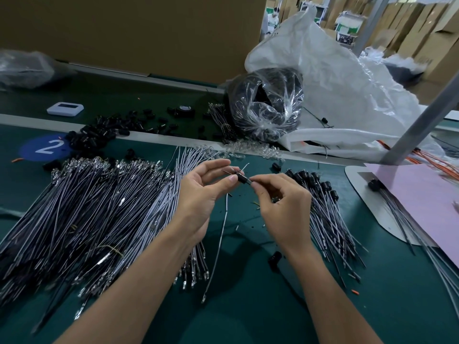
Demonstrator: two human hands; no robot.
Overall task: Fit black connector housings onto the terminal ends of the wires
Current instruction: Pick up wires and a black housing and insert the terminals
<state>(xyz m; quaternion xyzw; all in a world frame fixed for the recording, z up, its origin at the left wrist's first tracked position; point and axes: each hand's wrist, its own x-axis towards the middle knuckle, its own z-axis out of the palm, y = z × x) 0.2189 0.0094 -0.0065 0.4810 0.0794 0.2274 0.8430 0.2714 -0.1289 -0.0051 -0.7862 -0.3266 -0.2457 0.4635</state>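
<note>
2 hands, 1 housing, over the green mat (248, 314).
Your left hand (198, 192) pinches the black connector housing (240, 178) thumb to fingertip; your right hand (280, 204) pinches the metal end entering it; white wire (223, 224) trails down onto the mat.

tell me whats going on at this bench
A person holds a small black housing between both hands above the green bench. The left hand pinches one end and the right hand the other. A white wire hangs below them. Bare wires are piled on the left, and finished wires with housings on lie on the right.
</note>
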